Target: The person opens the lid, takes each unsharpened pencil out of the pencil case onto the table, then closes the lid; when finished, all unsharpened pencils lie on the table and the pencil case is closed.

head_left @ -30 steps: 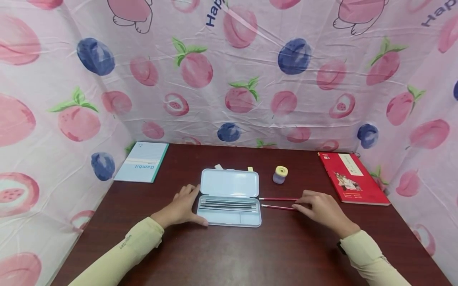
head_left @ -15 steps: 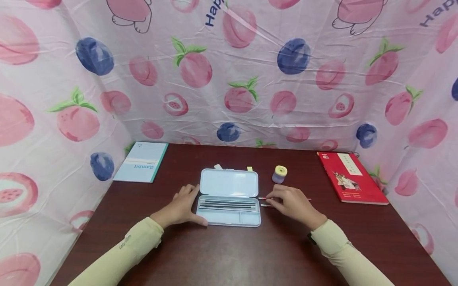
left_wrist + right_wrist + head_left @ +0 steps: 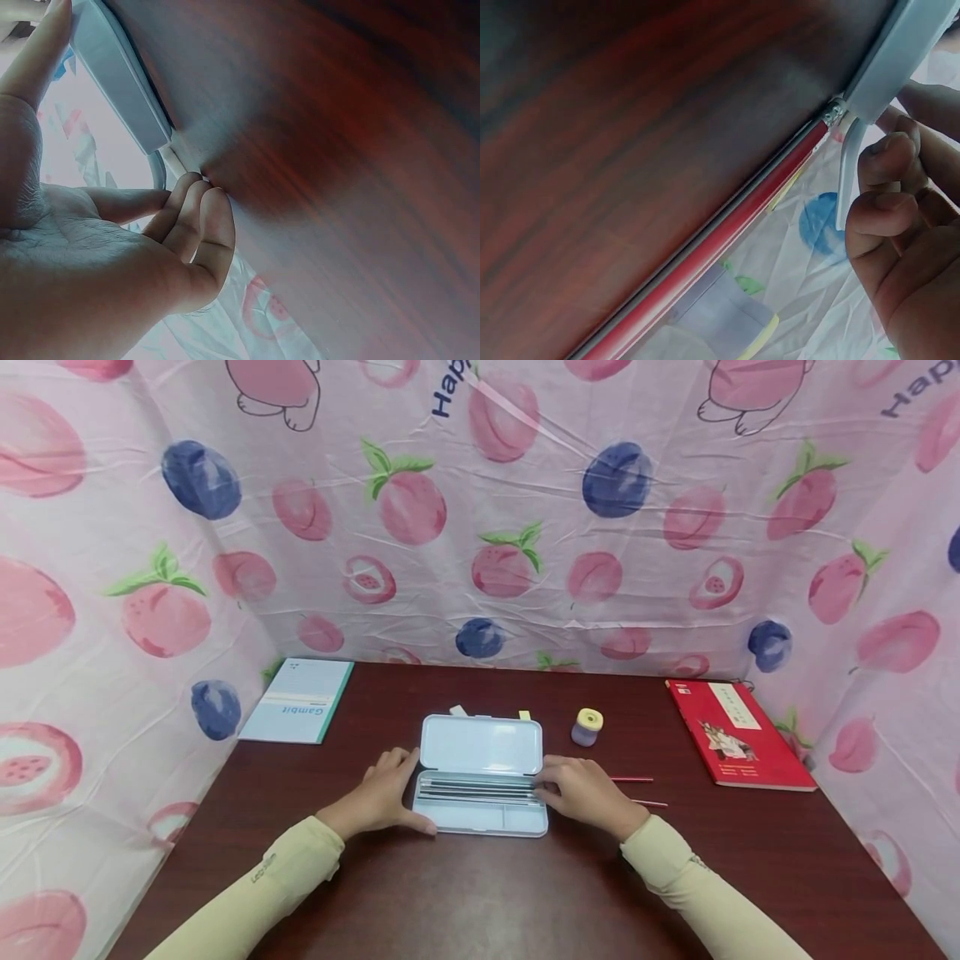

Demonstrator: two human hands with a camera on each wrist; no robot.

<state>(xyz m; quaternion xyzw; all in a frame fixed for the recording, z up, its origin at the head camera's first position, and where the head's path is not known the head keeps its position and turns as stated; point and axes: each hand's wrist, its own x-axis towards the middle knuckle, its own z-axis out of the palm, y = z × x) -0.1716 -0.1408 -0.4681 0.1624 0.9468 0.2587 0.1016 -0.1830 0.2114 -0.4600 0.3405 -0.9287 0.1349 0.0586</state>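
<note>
Right hand (image 3: 581,793) now at pencil case (image 3: 480,772), left hand (image 3: 378,797) unmoved, pencils (image 3: 633,791) shifted

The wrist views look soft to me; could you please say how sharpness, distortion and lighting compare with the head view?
Head view: evenly lit, sharp, wide-angle bowing at the edges. Left wrist view: table blurred, left hand sharper, backdrop washed out. Right wrist view: red pencil and table soft.
</note>
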